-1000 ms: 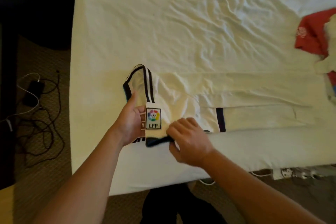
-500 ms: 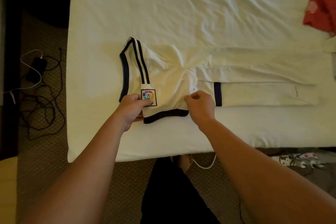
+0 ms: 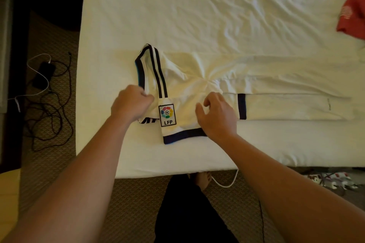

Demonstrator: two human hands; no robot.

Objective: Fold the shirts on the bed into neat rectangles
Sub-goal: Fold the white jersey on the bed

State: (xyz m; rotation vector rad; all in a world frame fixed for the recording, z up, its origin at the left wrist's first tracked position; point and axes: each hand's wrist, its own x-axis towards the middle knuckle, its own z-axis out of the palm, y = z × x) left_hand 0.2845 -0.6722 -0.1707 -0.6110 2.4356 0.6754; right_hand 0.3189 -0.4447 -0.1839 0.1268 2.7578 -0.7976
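A white football shirt with black stripes and a dark-trimmed sleeve lies lengthwise near the front edge of the bed. Its sleeve, with a coloured LFP badge, is folded over the shoulder end. My left hand is curled at the shirt's left edge beside the striped shoulder, gripping the cloth there. My right hand rests on the sleeve just right of the badge, fingers bent and thumb out, its heel over the dark cuff. A red shirt lies at the bed's right edge.
The white sheet is wrinkled across the far half. On the carpet to the left lie a phone and tangled cables. A white cable and small items sit on the floor below the bed's front edge. My leg and foot stand there.
The sleeve has been laid flatter over the shoulder end. My left hand shifted up from the badge to the shirt's left edge, and my right hand loosened from a fist onto the sleeve.
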